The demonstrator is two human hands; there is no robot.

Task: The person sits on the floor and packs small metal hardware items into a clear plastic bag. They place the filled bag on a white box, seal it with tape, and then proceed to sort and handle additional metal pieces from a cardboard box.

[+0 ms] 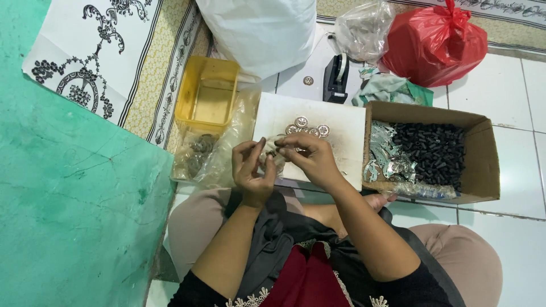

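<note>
My left hand (251, 173) and my right hand (311, 158) meet over the near edge of a white board (341, 133). Between the fingers sits a small bundle of clear plastic with a small metal part (270, 154); both hands pinch it. Just beyond the fingers, several round silver metal discs (307, 127) lie in a cluster on the board. My legs are folded under the board.
A cardboard box (480, 165) at right holds small black parts and silver metal strips. A yellow plastic tub (208, 96) and a clear bag of metal parts (199, 153) stand at left. Farther back are a black tape dispenser (336, 78), a white sack, a red bag and a green wall at left.
</note>
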